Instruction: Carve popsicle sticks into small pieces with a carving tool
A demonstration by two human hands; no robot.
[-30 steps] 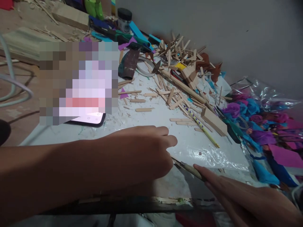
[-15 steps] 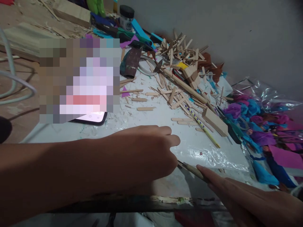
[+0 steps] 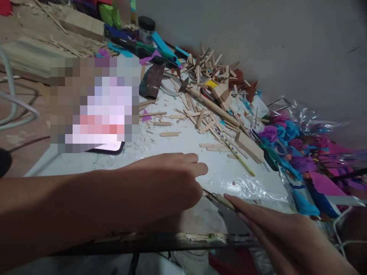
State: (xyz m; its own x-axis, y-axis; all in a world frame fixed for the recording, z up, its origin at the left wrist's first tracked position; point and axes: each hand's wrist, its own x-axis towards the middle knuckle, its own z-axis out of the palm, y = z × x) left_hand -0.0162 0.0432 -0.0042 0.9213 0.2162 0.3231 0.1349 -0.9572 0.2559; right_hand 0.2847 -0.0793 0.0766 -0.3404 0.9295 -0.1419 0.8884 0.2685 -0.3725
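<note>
nearly everything in my view has slid a little to the left since the earlier frame: the left hand (image 3: 179, 181), the right hand (image 3: 275, 221) and the things lying beyond them, all together. so i judge that the head has turned, and the hands have travelled very little over the white sheet (image 3: 218, 168).

about the progress of the work, i can say only a part. the slim tool (image 3: 225, 201) is already set in place beside the left hand, so i judge this work is under way. no finished piece can be told from the rest, and how much is left i cannot tell. beyond the hands lie loose sticks (image 3: 169, 134), a spotted pencil (image 3: 237, 154) and a wooden block (image 3: 249, 147), none of them touched.

the slim tool lies low in the view, between the two hands. its long axis runs slantwise, from the handle at the lower right to the metal tip at the upper left, so it points left and slightly away from the person. the right hand is closed narrowly around the handle. the left hand has its fingers curled; what they hold, i cannot tell.
</note>
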